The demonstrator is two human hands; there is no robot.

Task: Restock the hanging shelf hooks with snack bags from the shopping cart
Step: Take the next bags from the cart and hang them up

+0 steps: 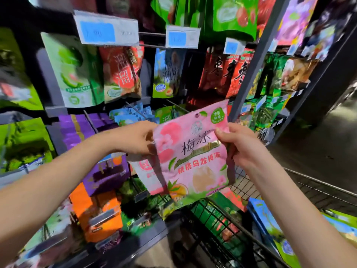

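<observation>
While left hand (135, 138) and right hand (238, 145) pinch pink bag (193, 159), cart (244, 185) apparently holds packets (264, 217)

On the pink bag (193, 151) we read 梅冻 in large dark characters, and under them an orange line that looks like 桃桃乌龙梅冻. Its round green badge is too small for us to read. The red bag (121, 72) bears 溜溜梅 in white, and the blue bag (166, 74) beside it shows the same, fainter. The dark red bags (228, 72) show 枣. On the price tag (106, 29) we make out only 90.
</observation>
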